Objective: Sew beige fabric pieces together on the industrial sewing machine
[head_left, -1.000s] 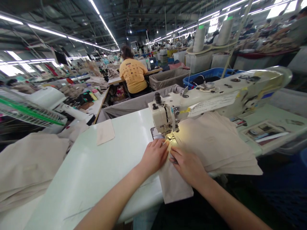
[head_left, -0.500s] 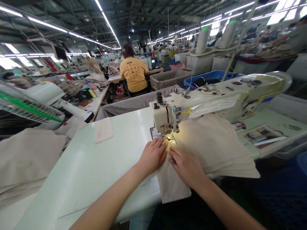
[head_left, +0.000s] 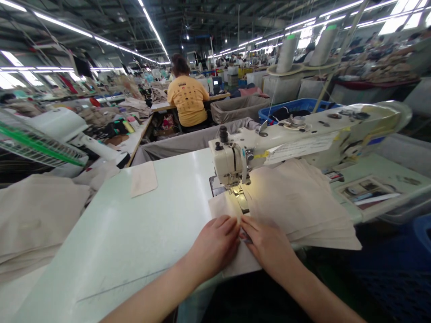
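Note:
A beige fabric piece (head_left: 220, 205) lies under the presser area of the sewing machine (head_left: 229, 163), its lower end hanging toward the table's front edge. My left hand (head_left: 217, 244) is closed, its fingertips pinching the cloth just in front of the lit presser foot (head_left: 238, 190). Close beside it, my right hand (head_left: 271, 244) pinches the same cloth with thumb and forefinger. Something small and greyish shows under the right fingers, too hidden to name. A stack of beige fabric panels (head_left: 296, 202) rests right of the needle.
A small beige piece (head_left: 144, 178) lies on the pale table (head_left: 151, 233). More panels (head_left: 37, 220) are piled at far left, near a fan (head_left: 43, 139). A tool tray (head_left: 368, 190) sits at right. A person in yellow (head_left: 188, 101) sits ahead, beyond a grey cloth bin (head_left: 188, 139).
Both hands have drawn back from the presser foot toward me, still pinching the cloth. More of the fabric piece now shows left of the foot. The view has shifted slightly.

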Demonstrator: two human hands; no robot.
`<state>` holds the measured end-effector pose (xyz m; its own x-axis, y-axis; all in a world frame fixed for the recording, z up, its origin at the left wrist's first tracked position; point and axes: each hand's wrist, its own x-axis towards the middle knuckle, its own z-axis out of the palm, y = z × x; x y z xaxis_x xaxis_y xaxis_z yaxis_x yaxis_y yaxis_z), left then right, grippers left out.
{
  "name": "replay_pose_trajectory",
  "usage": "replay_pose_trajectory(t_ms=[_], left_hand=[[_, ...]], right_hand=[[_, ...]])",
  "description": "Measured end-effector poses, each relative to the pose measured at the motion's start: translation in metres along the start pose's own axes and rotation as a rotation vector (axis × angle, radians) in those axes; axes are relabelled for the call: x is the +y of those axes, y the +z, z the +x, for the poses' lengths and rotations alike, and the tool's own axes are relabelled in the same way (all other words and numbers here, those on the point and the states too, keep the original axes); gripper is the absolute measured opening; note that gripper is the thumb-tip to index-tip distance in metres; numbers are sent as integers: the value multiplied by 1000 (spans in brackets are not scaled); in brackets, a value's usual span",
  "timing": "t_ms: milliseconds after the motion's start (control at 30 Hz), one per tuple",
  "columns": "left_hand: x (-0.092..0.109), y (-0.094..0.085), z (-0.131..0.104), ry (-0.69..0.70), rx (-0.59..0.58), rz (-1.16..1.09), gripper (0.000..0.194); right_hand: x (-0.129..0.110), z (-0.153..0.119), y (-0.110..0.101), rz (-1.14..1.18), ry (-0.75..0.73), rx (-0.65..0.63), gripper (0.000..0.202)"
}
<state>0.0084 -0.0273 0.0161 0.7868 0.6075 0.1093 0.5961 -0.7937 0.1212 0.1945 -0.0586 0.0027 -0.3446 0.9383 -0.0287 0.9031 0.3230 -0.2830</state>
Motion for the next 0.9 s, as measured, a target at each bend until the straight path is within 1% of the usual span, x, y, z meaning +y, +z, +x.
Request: replay_pose_trajectory(t_ms=[100, 367, 433, 500, 567, 633, 667, 767, 900], left_hand=[[-8, -1, 5, -9, 12, 6, 20], [-43, -4, 26, -31, 50, 31, 20], [-49, -4, 28, -33, 52, 32, 19], [-52, -3, 28, -38, 59, 24, 16], [-53, 0, 26, -43, 90, 18, 19], [-53, 4, 22, -32, 130, 27, 25], [-53, 6, 20, -22, 145, 34, 28], [-53, 10, 16, -1, 160, 49, 30], [-53, 13, 15, 6, 168, 42, 30]], right_hand=[[1, 9, -2, 0, 2, 5, 36], [3, 46, -15, 5, -10, 50, 22], [2, 47, -17, 1, 4, 71, 19], [2, 42, -15, -7, 53, 108, 16], [2, 31, -9, -24, 124, 175, 15], [4, 20, 2, -41, 158, 260, 15], [6, 15, 9, -42, 144, 300, 15], [10, 6, 26, -52, 41, 411, 13], [13, 5, 38, -54, -14, 533, 15]])
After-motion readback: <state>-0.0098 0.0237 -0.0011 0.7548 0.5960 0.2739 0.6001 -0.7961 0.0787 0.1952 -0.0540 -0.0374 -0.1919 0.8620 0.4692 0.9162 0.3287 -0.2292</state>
